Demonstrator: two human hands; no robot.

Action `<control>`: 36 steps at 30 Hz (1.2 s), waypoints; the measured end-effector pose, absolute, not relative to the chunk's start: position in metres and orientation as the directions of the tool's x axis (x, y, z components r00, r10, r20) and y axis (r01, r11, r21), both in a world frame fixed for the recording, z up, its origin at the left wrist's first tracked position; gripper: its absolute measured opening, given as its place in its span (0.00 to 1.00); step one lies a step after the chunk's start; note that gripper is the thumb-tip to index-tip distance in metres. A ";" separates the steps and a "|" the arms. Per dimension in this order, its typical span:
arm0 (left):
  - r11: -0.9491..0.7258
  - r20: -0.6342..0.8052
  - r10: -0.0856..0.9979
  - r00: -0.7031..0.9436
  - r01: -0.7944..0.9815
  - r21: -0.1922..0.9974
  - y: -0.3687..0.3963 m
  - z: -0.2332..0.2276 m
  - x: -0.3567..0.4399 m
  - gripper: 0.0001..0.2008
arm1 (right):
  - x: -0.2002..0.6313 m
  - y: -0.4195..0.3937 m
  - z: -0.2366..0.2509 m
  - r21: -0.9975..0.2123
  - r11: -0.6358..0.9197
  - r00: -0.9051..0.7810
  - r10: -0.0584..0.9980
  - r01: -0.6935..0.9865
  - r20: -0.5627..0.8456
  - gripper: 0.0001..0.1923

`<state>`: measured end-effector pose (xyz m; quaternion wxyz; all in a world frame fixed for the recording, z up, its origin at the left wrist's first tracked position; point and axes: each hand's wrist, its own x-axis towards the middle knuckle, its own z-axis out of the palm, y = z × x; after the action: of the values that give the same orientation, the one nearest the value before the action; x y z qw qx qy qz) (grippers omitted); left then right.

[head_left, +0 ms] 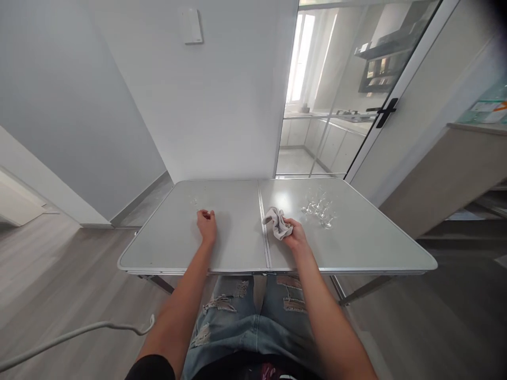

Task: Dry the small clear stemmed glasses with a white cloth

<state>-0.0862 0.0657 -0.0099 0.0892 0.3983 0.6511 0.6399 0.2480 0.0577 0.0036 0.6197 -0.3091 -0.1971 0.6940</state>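
A grey folding table (356,248) stands in front of me. My right hand (295,234) rests on it just right of the centre seam, shut on a crumpled grey cloth (277,220). My left hand (206,224) lies on the left half, fingers curled into a loose fist, holding nothing. Several small clear stemmed glasses (319,209) stand in a group to the right of the cloth, a little beyond my right hand. One more small clear glass (194,201) stands alone on the left half, just beyond my left hand.
A white wall lies behind the table, and a glass sliding door (356,89) with a black handle opens to a kitchen at the back right. A wooden counter (455,169) stands at the right. A white cable (79,332) trails over the wooden floor at the lower left.
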 end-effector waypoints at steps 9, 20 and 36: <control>0.003 0.367 0.539 -0.758 0.437 0.899 0.104 -0.012 -0.145 0.25 | 0.238 0.057 0.004 -0.586 -0.249 -0.099 0.956 -0.771 -0.276 0.08; -0.041 0.363 0.569 -0.738 0.415 0.909 0.121 0.001 -0.151 0.09 | 0.245 0.056 -0.004 -0.644 -0.182 -0.133 0.983 -0.743 -0.123 0.14; -0.348 0.482 0.861 -0.161 0.504 0.791 0.034 -0.006 0.002 0.08 | 0.232 0.059 -0.006 -0.795 -0.090 -0.069 0.996 -0.599 -0.061 0.20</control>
<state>0.0017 0.0343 -0.0063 0.1681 0.6253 0.5456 0.5320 0.2323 0.0589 -0.0056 0.6009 -0.3233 -0.3064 0.6637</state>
